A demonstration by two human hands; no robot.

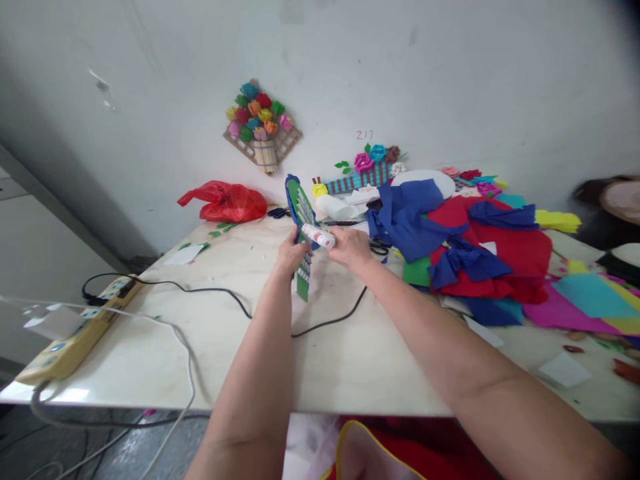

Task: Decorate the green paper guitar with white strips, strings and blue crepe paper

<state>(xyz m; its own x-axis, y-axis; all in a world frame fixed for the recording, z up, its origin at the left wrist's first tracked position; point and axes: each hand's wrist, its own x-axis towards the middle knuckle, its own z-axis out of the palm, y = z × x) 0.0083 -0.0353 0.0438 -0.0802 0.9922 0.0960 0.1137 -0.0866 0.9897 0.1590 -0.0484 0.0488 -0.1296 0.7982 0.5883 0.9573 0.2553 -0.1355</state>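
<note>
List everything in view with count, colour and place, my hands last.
Blue-edged slatted craft piece: one, green-white, centre
Cylindrical tool: one, white-red, centre
Plastic bag: one, red, back left
Paper-flower bouquet: one, multicoloured, wall
Striped flower craft: one, blue-brown, back
Long power strip: one, yellow, left
Sheets, paper or fabric: many, mixed, right
Cords: several, black, grey, white, mostly left
Rectangular table: one, cream, beneath
Left hand: one, bare, holding craft piece
Right hand: one, bare, holding tool

Colourful flowers (255,107) on the wall (450,73) above a red bag (235,202)

The head-worn view looks forward and down across the table (360,373).
</note>
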